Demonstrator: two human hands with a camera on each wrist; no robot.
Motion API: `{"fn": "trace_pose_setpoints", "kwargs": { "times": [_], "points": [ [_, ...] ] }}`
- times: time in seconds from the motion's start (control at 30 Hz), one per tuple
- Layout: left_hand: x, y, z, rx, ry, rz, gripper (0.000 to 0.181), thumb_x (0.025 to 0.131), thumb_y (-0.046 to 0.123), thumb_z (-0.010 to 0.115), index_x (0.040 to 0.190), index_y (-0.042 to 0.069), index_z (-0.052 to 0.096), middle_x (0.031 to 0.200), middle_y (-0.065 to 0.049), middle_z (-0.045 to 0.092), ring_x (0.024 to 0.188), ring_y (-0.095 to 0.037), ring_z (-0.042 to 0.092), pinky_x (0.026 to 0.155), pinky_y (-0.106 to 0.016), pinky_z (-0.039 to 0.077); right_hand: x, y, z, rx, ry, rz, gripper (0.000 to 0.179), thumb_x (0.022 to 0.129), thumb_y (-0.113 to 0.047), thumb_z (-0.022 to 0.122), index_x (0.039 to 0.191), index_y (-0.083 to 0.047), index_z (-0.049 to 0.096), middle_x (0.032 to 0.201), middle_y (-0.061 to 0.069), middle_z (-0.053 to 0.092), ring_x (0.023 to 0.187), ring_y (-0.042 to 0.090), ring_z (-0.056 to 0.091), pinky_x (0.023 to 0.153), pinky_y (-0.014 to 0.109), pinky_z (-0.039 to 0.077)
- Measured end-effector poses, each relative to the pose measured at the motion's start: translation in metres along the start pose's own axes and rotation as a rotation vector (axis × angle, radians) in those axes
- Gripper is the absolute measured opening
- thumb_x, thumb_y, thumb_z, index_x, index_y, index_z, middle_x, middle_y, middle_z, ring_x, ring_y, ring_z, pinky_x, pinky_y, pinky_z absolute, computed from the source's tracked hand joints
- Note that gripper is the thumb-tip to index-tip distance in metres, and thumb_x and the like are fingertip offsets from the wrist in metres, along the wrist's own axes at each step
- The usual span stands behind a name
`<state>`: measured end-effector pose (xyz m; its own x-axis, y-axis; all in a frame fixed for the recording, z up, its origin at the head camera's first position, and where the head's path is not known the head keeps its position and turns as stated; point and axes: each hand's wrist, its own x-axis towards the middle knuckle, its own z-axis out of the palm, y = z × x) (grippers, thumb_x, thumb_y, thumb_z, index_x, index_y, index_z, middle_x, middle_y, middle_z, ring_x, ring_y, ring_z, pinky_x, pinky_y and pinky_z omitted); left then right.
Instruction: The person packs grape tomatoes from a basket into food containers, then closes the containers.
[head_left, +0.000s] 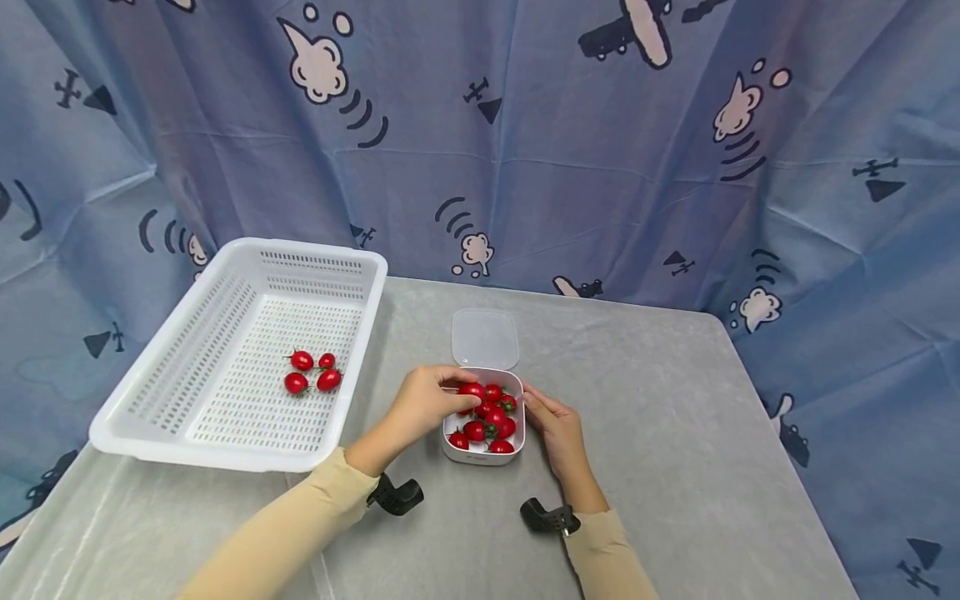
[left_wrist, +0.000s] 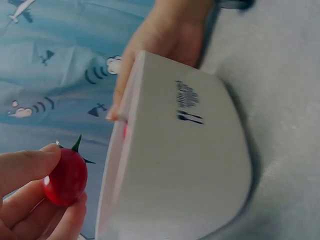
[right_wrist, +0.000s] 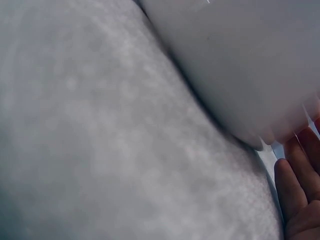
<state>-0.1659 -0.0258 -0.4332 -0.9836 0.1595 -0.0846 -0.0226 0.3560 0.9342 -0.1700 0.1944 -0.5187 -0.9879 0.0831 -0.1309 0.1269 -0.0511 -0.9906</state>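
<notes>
My left hand point(head_left: 427, 404) pinches a red cherry tomato point(left_wrist: 66, 177) with green sepals between thumb and fingers, over the white box point(head_left: 482, 457). Several cherry tomatoes point(head_left: 495, 415) lie inside that box, which has small dark print and a fork-and-spoon mark on its front wall. Against the box's right side rests my right hand point(head_left: 555, 429), its fingers extended along the wall and fingertips right at the rim. The right wrist view shows those fingers point(right_wrist: 290, 187) beside the box's pale wall.
A large white perforated basket point(head_left: 225, 458) stands at the left with several cherry tomatoes point(head_left: 328, 380) on its floor. Just behind the box lies a translucent lid point(head_left: 484, 337) on the grey table point(head_left: 675, 433). A blue patterned curtain point(head_left: 525, 150) hangs along the back.
</notes>
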Motion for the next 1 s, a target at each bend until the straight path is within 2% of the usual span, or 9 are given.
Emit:
{"fn": "trace_pose_setpoints", "kwargs": {
  "times": [0.1,0.27,0.4,0.6,0.87,1.0],
  "points": [
    [0.0,-0.004,0.005,0.052,-0.003,0.028,0.024,0.08,0.008,0.081,0.104,0.006,0.078,0.106,-0.009,0.076,0.098,-0.023,0.072,0.083,-0.032,0.059,0.0,0.0,0.0,0.006,0.001,-0.001,0.04,0.095,-0.016,0.067,0.127,0.007,0.063,0.131,0.02,0.062,0.103,-0.003,0.068,0.09,0.017,0.054],
    [-0.001,-0.009,0.01,0.18,-0.004,0.129,0.025,0.08,0.007,0.081,0.104,0.006,0.077,0.106,-0.008,0.076,0.096,-0.022,0.07,0.084,-0.035,0.058,0.0,0.0,0.0,0.017,0.003,-0.003,0.039,0.094,-0.016,0.067,0.126,0.007,0.063,0.13,0.019,0.063,0.103,-0.002,0.068,0.09,0.017,0.054],
    [-0.002,-0.012,0.014,0.235,-0.009,0.184,0.026,0.08,0.006,0.081,0.105,0.004,0.076,0.105,-0.008,0.076,0.097,-0.022,0.068,0.085,-0.038,0.058,0.0,0.0,0.0,0.022,0.008,-0.001,0.039,0.094,-0.015,0.068,0.126,0.007,0.064,0.13,0.02,0.063,0.103,-0.002,0.068,0.09,0.018,0.054],
    [-0.002,-0.014,0.017,0.293,-0.012,0.228,0.026,0.079,0.005,0.081,0.104,0.003,0.076,0.105,-0.01,0.076,0.099,-0.023,0.069,0.086,-0.038,0.058,0.0,0.0,0.001,0.012,0.009,-0.006,0.038,0.095,-0.014,0.067,0.126,0.007,0.063,0.129,0.018,0.064,0.102,-0.003,0.068,0.089,0.017,0.054],
    [-0.002,-0.014,0.019,0.378,0.001,0.282,0.024,0.078,0.006,0.081,0.102,0.003,0.076,0.106,-0.011,0.075,0.101,-0.025,0.07,0.09,-0.038,0.057,0.001,0.001,0.001,0.057,0.0,-0.013,0.039,0.094,-0.012,0.066,0.126,0.01,0.062,0.113,-0.003,0.074,0.103,-0.001,0.068,0.091,0.018,0.054],
    [-0.002,-0.014,0.02,0.431,-0.007,0.302,0.023,0.079,0.006,0.081,0.102,0.002,0.076,0.107,-0.012,0.075,0.102,-0.026,0.07,0.091,-0.039,0.056,0.001,0.003,0.0,0.05,-0.003,-0.014,0.038,0.094,-0.013,0.066,0.126,0.009,0.063,0.117,0.002,0.073,0.103,-0.001,0.068,0.09,0.018,0.054]
  ]
}}
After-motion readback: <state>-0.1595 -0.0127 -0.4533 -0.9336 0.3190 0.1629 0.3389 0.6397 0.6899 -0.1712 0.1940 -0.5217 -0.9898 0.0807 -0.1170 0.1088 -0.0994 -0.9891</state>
